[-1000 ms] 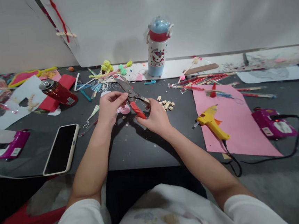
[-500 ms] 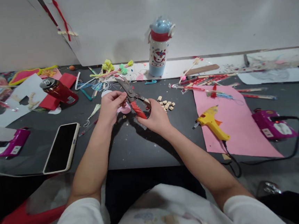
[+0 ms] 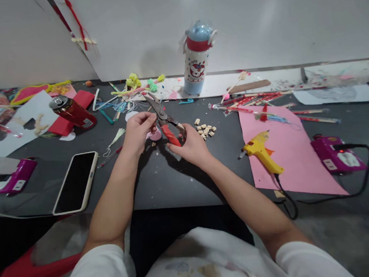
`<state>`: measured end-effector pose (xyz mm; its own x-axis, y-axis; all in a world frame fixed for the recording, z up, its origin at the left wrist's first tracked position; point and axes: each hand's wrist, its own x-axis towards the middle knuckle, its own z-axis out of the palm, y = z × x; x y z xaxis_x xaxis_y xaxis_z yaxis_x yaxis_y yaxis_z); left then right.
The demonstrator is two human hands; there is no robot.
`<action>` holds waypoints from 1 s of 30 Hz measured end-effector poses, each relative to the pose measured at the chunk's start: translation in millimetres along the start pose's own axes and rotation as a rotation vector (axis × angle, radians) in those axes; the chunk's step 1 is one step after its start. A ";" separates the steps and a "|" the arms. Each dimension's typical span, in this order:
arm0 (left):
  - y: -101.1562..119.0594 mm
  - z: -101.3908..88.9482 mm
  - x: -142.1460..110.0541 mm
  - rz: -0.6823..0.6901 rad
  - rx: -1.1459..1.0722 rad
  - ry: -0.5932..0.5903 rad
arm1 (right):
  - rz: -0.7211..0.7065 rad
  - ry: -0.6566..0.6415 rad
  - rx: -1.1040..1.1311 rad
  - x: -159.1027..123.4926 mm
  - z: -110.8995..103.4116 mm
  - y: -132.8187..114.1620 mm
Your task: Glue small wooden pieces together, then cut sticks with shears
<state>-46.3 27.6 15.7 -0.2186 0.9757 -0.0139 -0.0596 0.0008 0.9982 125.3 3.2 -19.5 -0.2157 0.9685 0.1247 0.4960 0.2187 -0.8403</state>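
Observation:
My right hand (image 3: 190, 146) grips the red handles of a pair of metal shears (image 3: 162, 117), whose dark blades point up and away over the dark table (image 3: 162, 179). My left hand (image 3: 137, 132) is pinched on something small and thin held up beside the blades; I cannot make out what it is. A small pink round piece (image 3: 155, 135) lies on the table just below the two hands. A little heap of several small wooden blocks (image 3: 205, 129) sits to the right of my right hand.
A phone (image 3: 75, 182) lies face up at front left near a purple device (image 3: 14, 180). A red can (image 3: 71, 112) lies at the left. A water bottle (image 3: 194, 58) stands at the back. Right: pink paper (image 3: 289, 155), yellow glue gun (image 3: 262, 150), another purple device (image 3: 336, 158).
The hands and shears have barely moved; the right hand's grip on the handles looks slightly tighter. The view shifted a little.

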 end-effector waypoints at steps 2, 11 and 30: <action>0.4 0.3 -0.5 0.001 -0.012 0.001 | 0.013 -0.008 0.009 0.1 -0.1 -0.3; 1.5 -0.4 0.0 -0.016 -0.059 0.021 | 0.065 -0.030 0.060 1.1 0.4 1.6; -18.0 -12.6 6.8 0.213 0.864 0.141 | 0.209 0.014 0.389 9.8 -5.4 7.5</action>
<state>-59.0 31.4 -3.1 -0.2623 0.9381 0.2260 0.7365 0.0434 0.6750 131.5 14.9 -21.8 -0.1313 0.9893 -0.0641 0.1736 -0.0407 -0.9840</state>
